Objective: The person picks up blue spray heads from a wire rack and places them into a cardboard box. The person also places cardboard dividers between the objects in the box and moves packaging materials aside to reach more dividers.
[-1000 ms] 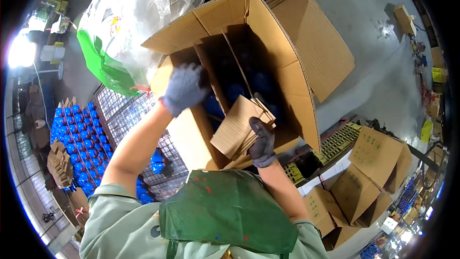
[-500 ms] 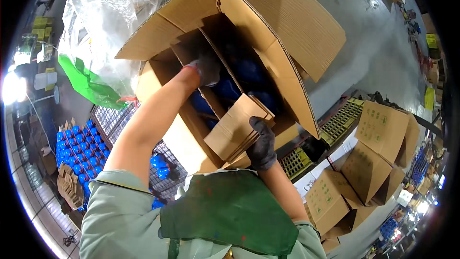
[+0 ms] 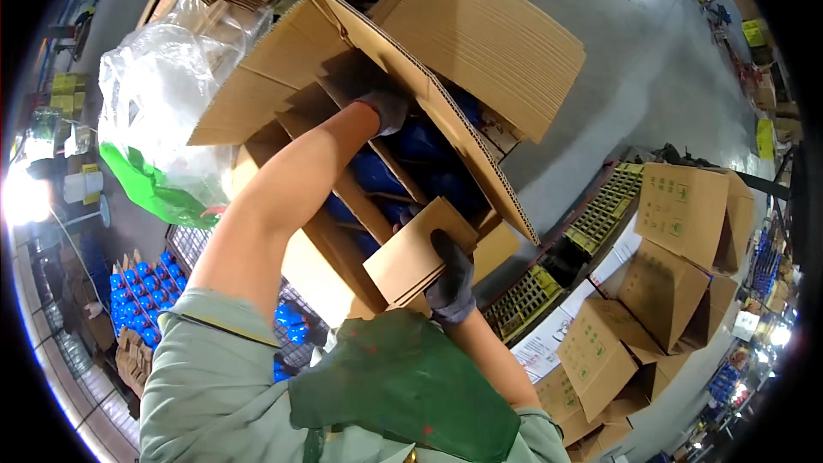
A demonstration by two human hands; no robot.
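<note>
An open cardboard box (image 3: 296, 253) stands before me, split lengthwise by cardboard dividers (image 3: 364, 206). Down in its compartments lie several blue items (image 3: 373, 173), partly shaded, whose kind I cannot make out. My left hand (image 3: 392, 111), in a grey glove, reaches into the far part of the box beside a divider; its fingers are hidden. At the near right end of the box, my right hand (image 3: 452, 279), in a dark glove, is closed on a small stack of flat cardboard pieces (image 3: 411, 250), held tilted over the compartments.
Left of the box lies a clear plastic bag (image 3: 163, 86) with a green part (image 3: 150, 184). Rows of blue containers (image 3: 141, 296) stand lower left. Flat cardboard (image 3: 489, 43) sits beyond the box. Open cartons (image 3: 600, 351) and yellow-green plastic crates (image 3: 604, 206) are at right.
My left hand has shifted right, over to the right-hand side of the divider. My right hand still grips the cardboard pieces. The view has swung slightly, so the box appears farther left.
</note>
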